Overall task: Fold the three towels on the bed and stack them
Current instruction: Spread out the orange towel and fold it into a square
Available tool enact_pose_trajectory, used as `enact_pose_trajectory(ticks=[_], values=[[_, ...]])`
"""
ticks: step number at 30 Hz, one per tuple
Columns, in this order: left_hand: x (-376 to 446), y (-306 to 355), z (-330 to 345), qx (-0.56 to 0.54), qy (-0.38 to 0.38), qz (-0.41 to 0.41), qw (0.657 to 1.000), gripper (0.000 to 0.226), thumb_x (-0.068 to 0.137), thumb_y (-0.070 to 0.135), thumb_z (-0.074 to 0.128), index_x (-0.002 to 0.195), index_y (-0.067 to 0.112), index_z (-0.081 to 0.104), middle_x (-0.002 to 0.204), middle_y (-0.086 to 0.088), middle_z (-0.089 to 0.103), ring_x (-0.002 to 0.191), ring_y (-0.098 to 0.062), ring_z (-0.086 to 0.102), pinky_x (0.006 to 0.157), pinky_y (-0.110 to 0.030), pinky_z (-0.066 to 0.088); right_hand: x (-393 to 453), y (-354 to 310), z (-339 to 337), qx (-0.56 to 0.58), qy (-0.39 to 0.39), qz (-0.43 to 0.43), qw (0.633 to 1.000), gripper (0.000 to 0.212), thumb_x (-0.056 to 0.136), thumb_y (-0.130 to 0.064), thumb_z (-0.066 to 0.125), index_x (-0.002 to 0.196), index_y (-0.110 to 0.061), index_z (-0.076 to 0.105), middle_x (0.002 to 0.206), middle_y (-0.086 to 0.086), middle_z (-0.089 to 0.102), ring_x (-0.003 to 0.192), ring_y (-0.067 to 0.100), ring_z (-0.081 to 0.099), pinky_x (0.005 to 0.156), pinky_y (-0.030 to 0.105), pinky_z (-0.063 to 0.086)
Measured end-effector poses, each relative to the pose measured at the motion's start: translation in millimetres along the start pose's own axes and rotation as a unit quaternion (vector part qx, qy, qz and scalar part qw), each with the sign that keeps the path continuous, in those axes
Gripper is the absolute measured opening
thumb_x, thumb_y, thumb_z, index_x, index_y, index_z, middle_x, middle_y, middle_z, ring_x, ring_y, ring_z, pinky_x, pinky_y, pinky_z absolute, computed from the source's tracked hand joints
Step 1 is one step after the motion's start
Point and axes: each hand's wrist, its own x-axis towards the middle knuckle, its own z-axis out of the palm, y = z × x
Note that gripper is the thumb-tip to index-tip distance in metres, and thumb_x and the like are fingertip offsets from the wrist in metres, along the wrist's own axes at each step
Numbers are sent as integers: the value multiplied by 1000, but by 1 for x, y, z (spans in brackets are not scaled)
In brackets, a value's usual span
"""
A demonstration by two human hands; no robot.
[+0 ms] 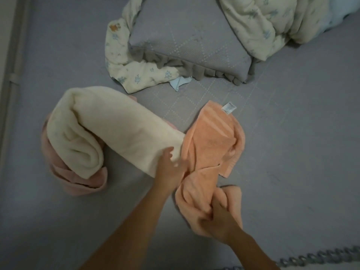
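While the right hand (216, 217) is closed in a fist on a bunched near end of the crumpled peach-orange terry towel (212, 145), the left hand (168, 164) lies with fingers loosely spread at the seam where that towel meets the thick cream-white towel (109, 131); the picture is blurred there, so I cannot tell whether the left fingers grip anything. The peach-orange towel lies unfolded and twisted on the grey quilted bed cover (292, 152), its small white label (229, 108) at the far corner; the cream-white towel lies just to its left, loosely rolled in a curve, touching it. Beneath the cream-white towel a pale pink towel (78, 182) shows at the near and left edges, rumpled. Farther up the bed rests a grey frilled pillow (185, 39), with a cream floral-print quilt (263, 24) heaped beside and around it.
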Motion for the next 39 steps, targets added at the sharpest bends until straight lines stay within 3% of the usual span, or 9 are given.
enact_pose_trajectory(ticks=[5, 11, 16, 21, 23, 29, 31, 34, 39], values=[[-41, -47, 36, 86, -81, -33, 992, 17, 76, 27, 58, 91, 32, 52, 83, 8, 64, 82, -16, 62, 68, -30, 49, -4, 35, -21, 67, -26, -22, 997, 76, 82, -35, 73, 144, -29, 31, 130, -14, 52, 109, -3, 52, 88, 13, 43], [-101, -122, 7, 160, -108, -171, 966, 30, 81, 16, 69, 52, 18, 61, 48, 10, 61, 67, -5, 60, 58, -28, 44, 28, 27, -59, 187, 272, -20, 944, 28, 84, -22, 67, 110, -29, 58, 105, -6, 67, 90, 8, 64, 72, 20, 47], [-104, -108, -18, 203, -58, -176, 962, 43, 50, 43, 60, 81, 13, 63, 80, -8, 68, 79, -16, 62, 74, -35, 49, 72, 5, -78, 52, 287, -105, 951, 11, 83, -16, 63, 93, -12, 65, 82, -1, 63, 74, 19, 58, 58, 26, 40], [-39, -38, 8, -1, 61, -35, 998, 39, 83, 7, 72, 113, 19, 51, 100, -7, 58, 75, -15, 57, 69, -34, 51, 80, 2, -92, 102, 296, -151, 938, 17, 81, -16, 63, 68, -20, 53, 65, -7, 59, 59, 5, 54, 49, 19, 36], [-6, -9, 17, 30, 79, -9, 996, 57, 82, 20, 76, 130, 20, 45, 104, 0, 58, 78, -11, 59, 72, -29, 47, 72, 5, -107, 181, 305, -159, 921, 20, 81, -21, 61, 68, -19, 48, 59, -13, 53, 52, -1, 45, 49, 14, 36], [42, 46, 57, 237, 45, -3, 970, 39, 74, 48, 72, 98, 20, 59, 87, 4, 66, 92, -23, 65, 76, -30, 43, 65, -11, -188, 253, 236, -163, 924, 10, 88, -14, 59, 82, -16, 51, 76, 11, 56, 67, 22, 52, 61, 38, 43], [47, 52, 76, 292, 26, 13, 956, 50, 75, 54, 69, 110, 21, 57, 103, 1, 67, 103, -27, 63, 82, -32, 45, 69, -18, -214, 235, 224, -156, 933, 13, 88, -16, 65, 92, -20, 53, 83, 13, 62, 69, 26, 58, 64, 41, 50], [59, 60, 94, 290, 42, 12, 956, 66, 79, 54, 67, 128, 14, 47, 122, -9, 62, 115, -33, 59, 90, -36, 45, 79, -13, -242, 167, 247, -112, 948, 36, 82, -13, 68, 113, -22, 53, 90, 6, 60, 77, 23, 60, 70, 36, 52], [81, 69, 90, 264, 135, -49, 954, 32, 84, 36, 59, 107, 14, 52, 109, -17, 66, 103, -39, 62, 74, -34, 38, 91, 19, -240, 118, 221, -12, 968, 24, 76, -14, 71, 99, -9, 66, 91, 8, 68, 87, 28, 66, 77, 41, 55]])
